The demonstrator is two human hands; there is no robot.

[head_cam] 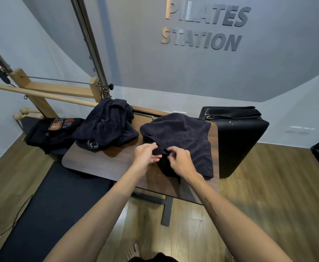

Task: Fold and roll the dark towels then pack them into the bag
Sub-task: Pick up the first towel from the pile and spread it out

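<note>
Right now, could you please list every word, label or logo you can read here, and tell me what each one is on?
"PILATES STATION": raised letters on the grey wall.
Orange and white patch on the black bag: too blurred to read.
Pale square logo on the crumpled towel: a mark, no readable letters.
Nothing readable on the towel both hands pinch.

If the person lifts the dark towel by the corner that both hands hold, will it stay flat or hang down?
The dark towel will probably hang limp: it already drapes in soft folds on the table. It likely will not slip, since the left hand and right hand pinch its napped edge.
</note>
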